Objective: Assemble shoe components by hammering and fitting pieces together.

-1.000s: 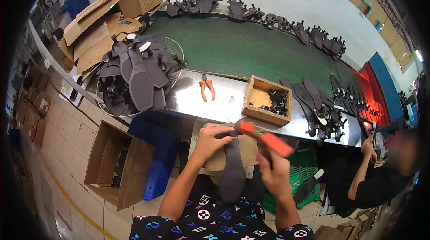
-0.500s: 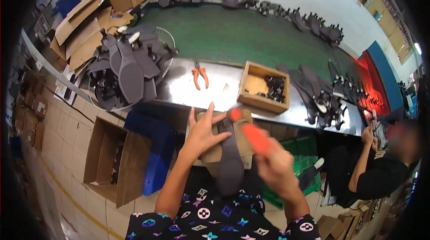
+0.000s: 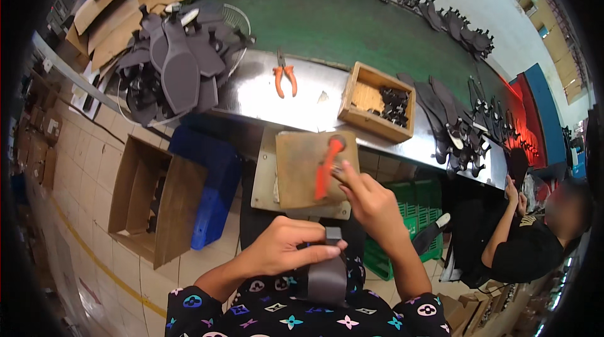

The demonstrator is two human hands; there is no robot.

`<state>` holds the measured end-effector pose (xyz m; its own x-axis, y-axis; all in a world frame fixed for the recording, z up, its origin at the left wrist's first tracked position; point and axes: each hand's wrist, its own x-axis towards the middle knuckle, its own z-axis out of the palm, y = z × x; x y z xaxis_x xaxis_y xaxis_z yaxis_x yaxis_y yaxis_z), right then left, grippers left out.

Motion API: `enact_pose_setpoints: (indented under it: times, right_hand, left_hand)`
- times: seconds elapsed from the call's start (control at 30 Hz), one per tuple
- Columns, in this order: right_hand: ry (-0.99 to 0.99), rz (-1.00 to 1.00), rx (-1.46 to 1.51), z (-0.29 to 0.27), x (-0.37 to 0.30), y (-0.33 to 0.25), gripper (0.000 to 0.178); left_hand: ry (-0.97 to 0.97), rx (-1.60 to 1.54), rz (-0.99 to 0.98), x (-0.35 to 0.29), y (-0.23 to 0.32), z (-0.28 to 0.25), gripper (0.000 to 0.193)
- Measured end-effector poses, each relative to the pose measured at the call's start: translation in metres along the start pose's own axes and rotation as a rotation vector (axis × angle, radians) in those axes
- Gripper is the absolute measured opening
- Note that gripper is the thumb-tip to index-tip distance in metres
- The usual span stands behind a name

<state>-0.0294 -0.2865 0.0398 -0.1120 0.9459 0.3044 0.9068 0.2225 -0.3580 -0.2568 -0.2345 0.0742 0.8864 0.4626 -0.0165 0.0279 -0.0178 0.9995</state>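
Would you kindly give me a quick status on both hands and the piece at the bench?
Left hand gripping dark sole piece over the lap. Right hand at the orange-handled tool lying on the brown work block. Nothing between hands and block.

Bare forearms, patterned black top

The person wears a black garment (image 3: 277, 315) at the lower edge of the frame, printed with flower and star motifs in blue, purple, pink and white. Left hand (image 3: 286, 249) and right hand (image 3: 371, 202) carry no gloves; both forearms are uncovered.
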Motion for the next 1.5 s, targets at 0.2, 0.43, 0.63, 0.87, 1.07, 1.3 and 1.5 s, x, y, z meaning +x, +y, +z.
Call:
enact_pose_setpoints:
  times: [0.2, 0.43, 0.63, 0.87, 1.07, 1.3, 1.5]
  right_hand:
    - [-0.271, -0.204, 0.699, -0.048, 0.017, -0.015, 0.036]
    - [-0.68, -0.595, 0.967, -0.072, 0.039, -0.042, 0.028]
    - [-0.683, -0.78, 1.018, -0.067, 0.037, -0.054, 0.023]
    - [-0.624, -0.77, 0.941, -0.072, 0.041, -0.054, 0.025]
    - [-0.352, -0.392, 0.349, -0.087, 0.056, -0.014, 0.069]
    - [0.132, 0.326, 0.364, -0.054, -0.029, 0.06, 0.039]
    - [0.454, 0.617, 0.32, -0.06, -0.09, 0.114, 0.024]
  left_hand:
    - [-0.085, -0.33, 0.047, -0.015, -0.006, 0.014, 0.021]
    - [-0.406, -0.418, 0.134, -0.017, -0.009, 0.013, 0.025]
    - [-0.482, -0.569, 0.191, -0.02, -0.01, 0.026, 0.028]
    - [-0.509, -0.378, 0.23, -0.023, 0.0, 0.013, 0.019]
    - [0.333, 0.246, 0.295, -0.003, 0.022, -0.031, 0.023]
    - [1.235, 0.59, 0.55, 0.155, 0.073, -0.232, 0.039]
    - [1.155, 1.872, 0.155, 0.167, 0.03, -0.512, 0.05]
